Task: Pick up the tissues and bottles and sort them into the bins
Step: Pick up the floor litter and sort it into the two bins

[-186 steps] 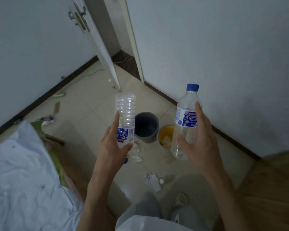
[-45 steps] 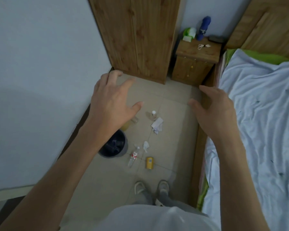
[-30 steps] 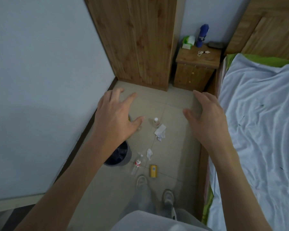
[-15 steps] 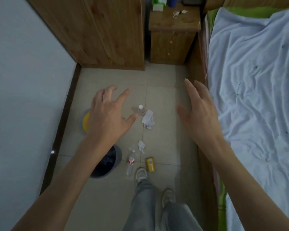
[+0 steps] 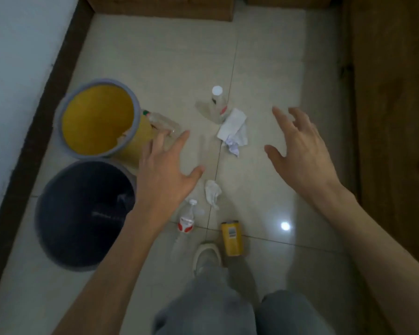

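Note:
My left hand (image 5: 166,176) hovers open above the floor, beside the yellow bin (image 5: 68,112) and the dark bin (image 5: 58,252). My right hand (image 5: 300,151) is open too, empty, to the right of the litter. A clear bottle (image 5: 163,123) lies against the yellow bin, partly behind my left fingers. A white-capped bottle (image 5: 218,102) stands further off, touching a large white tissue (image 5: 234,129). A small crumpled tissue (image 5: 213,192), a red-labelled bottle (image 5: 188,218) and a yellow can (image 5: 231,238) lie near my shoe (image 5: 207,258).
A white wall with a dark skirting board (image 5: 34,131) runs along the left. A wooden bed frame (image 5: 394,117) bounds the right side, and wooden furniture (image 5: 160,6) closes off the far end of the tiled floor (image 5: 264,56).
The view has dropped closer to the floor and tilted down; the bins and litter appear much larger. Both hands stay open and have lowered toward the litter.

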A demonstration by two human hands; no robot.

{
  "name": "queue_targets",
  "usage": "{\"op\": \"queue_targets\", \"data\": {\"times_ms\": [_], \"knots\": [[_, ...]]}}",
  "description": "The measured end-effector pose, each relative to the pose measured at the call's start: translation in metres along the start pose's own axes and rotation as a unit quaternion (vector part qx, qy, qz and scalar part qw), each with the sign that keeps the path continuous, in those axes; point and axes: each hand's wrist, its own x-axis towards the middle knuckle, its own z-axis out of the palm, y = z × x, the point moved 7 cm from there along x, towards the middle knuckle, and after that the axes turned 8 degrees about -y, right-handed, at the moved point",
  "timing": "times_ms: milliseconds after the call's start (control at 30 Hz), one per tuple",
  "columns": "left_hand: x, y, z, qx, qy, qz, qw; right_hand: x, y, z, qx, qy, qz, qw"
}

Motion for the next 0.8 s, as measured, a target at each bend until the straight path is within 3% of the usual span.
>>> {"op": "queue_targets", "data": {"times_ms": [167,367,800], "knots": [[0.010,-0.057,0.130,-0.012,-0.021,-0.023,0.999,0.042,0.044,0.128,-0.005,-0.028,-0.041,0.999],[-0.002,-0.114,0.234,-0.030,-0.050,-0.068,0.996,0.062,0.060,0.221,-0.040,-0.041,-0.081,0.995],[0.002,-0.180,0.310,-0.127,-0.084,-0.118,0.981,0.035,0.010,0.383,-0.113,-0.197,-0.213,0.950]]}}
